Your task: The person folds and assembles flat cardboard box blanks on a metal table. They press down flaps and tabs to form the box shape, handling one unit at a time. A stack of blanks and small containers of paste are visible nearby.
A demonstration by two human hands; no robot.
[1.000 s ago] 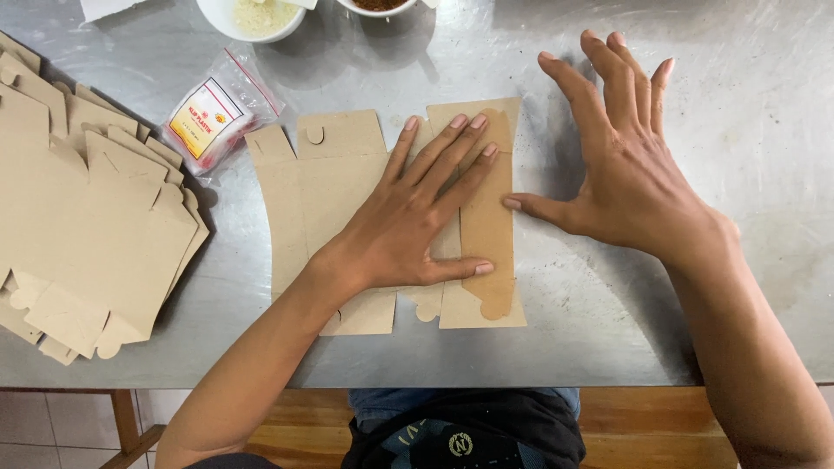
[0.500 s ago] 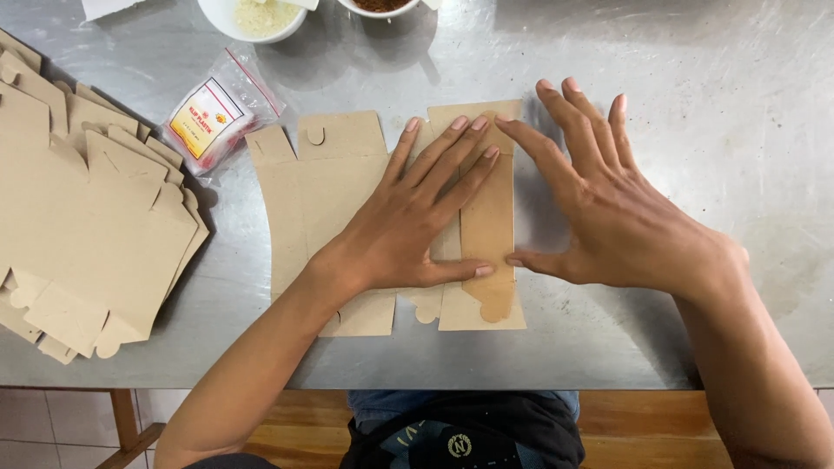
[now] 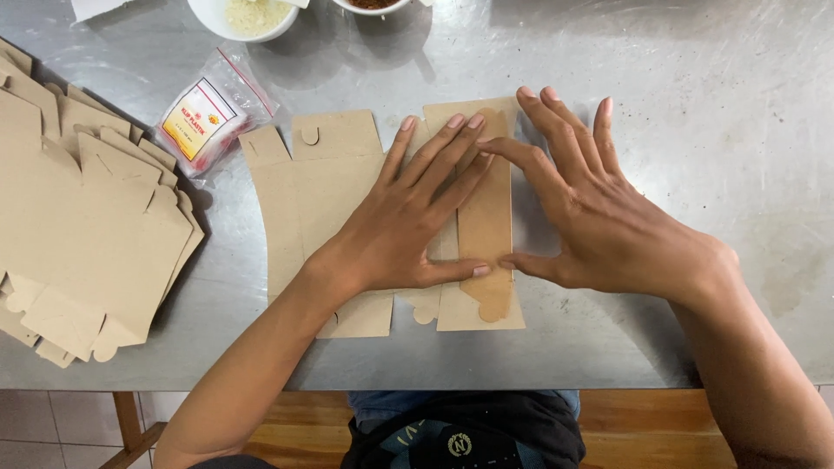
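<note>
We press our left hand point(image 3: 401, 234) flat on a die-cut cardboard box blank point(image 3: 326, 195) that lies on the steel tabletop point(image 3: 712, 104), fingers spread and thumb stretched along the blank's near part. Our right hand point(image 3: 608, 226) lies at the blank's right edge, where a narrow side panel point(image 3: 486, 217) is folded over onto the blank; its forefinger and thumb touch that panel and the other fingers rest on bare metal just beyond the blank. Both hands are open with flat palms, so neither grip is clamped on anything.

To the left of the blank, well apart from it, sits a stack of unfolded cardboard blanks point(image 3: 78, 234). Between that stack and the blank, towards the far side, lies a small clear plastic packet point(image 3: 208, 117) with a yellow and red label. Beyond the blank, at the far edge of the tabletop, stand a white bowl point(image 3: 248, 17) with pale contents and a second bowl point(image 3: 373, 5), mostly cut off from view.
</note>
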